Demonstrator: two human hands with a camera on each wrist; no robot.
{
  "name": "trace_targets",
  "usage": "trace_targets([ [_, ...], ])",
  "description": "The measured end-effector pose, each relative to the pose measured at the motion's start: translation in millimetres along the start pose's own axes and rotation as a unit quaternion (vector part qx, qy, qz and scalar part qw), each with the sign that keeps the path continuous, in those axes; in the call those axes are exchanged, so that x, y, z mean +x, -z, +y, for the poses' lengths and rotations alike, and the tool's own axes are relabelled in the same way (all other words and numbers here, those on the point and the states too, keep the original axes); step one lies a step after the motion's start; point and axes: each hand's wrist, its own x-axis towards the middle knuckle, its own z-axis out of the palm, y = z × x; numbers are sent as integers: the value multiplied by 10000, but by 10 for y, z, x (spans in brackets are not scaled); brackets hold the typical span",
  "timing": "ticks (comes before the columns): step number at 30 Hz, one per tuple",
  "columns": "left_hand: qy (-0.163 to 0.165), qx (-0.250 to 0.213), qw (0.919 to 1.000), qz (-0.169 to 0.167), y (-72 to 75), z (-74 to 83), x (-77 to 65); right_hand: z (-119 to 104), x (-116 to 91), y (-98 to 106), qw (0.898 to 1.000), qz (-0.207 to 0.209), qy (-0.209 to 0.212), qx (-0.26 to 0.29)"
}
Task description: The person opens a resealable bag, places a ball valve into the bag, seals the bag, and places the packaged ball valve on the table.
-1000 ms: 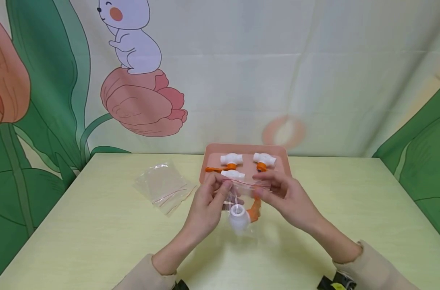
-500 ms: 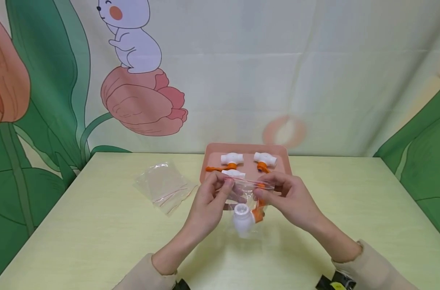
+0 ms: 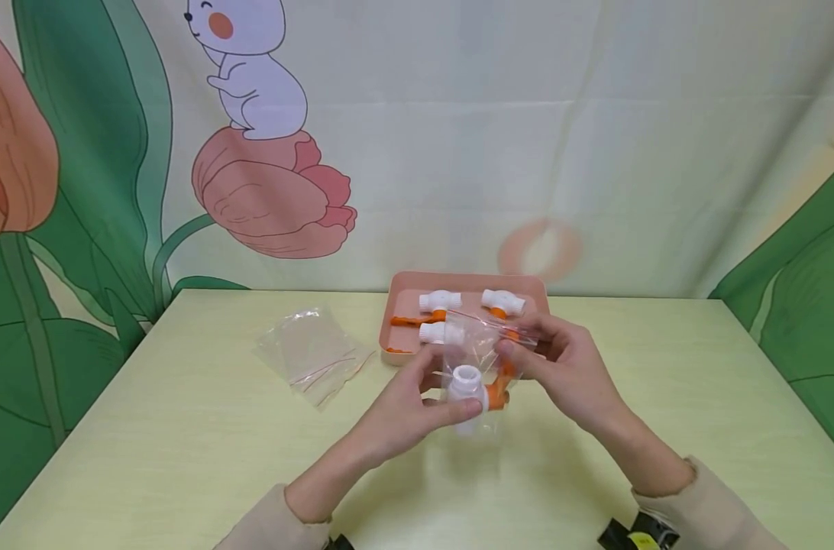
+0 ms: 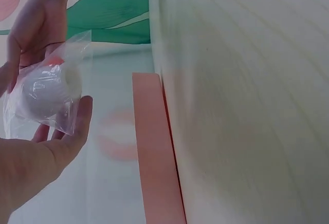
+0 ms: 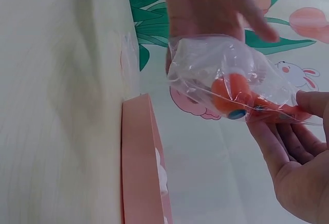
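A white ball valve [image 3: 467, 386] with an orange lever handle [image 3: 497, 396] sits inside a clear zip bag [image 3: 473, 336], held above the table. My left hand [image 3: 403, 409] cups the bagged valve from the left, with the thumb across its lower front and the other fingers behind, partly hidden. My right hand [image 3: 571, 374] pinches the bag at its upper right, near the red zip line. In the right wrist view the bagged orange handle [image 5: 231, 94] points toward the right hand's fingers [image 5: 270, 147]. The left wrist view shows the white valve body [image 4: 49, 93] through the plastic.
Behind the hands stands a pink tray [image 3: 393, 294] with more white valves [image 3: 440, 300] with orange handles, partly covered by the bag and hands. Several flat zip bags [image 3: 314, 351] lie on the table to the left. A printed cloth [image 3: 417, 153] hangs at the back.
My left hand has let go of the bag's top edge and moved down to the valve. The right hand, still pinching the bag, has shifted slightly right and up; the bagged valve moved right.
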Motion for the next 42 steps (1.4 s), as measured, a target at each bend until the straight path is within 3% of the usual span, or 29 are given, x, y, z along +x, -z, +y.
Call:
trace_targets([
  [7,36,-229,9992,-325,-32,-37,2,-17,3,17,9999,74,91,52],
  [11,15,48,9989,-468,-54,-42,-12,-18,-3,15,9999,104,90,103],
  [16,-115,469,9978,-443,-69,-55,-16,-23,-6,10,9999,101,73,99],
  [25,-171,270,9988,-379,-98,-68,10,-13,8,8,9992,-78,102,366],
  [33,-145,532,9981,-258,-97,-77,11,-4,8,-1,9987,-145,215,443],
  [42,-52,213,9983,-531,-91,-45,1,-28,8,7,9993,-76,234,286],
])
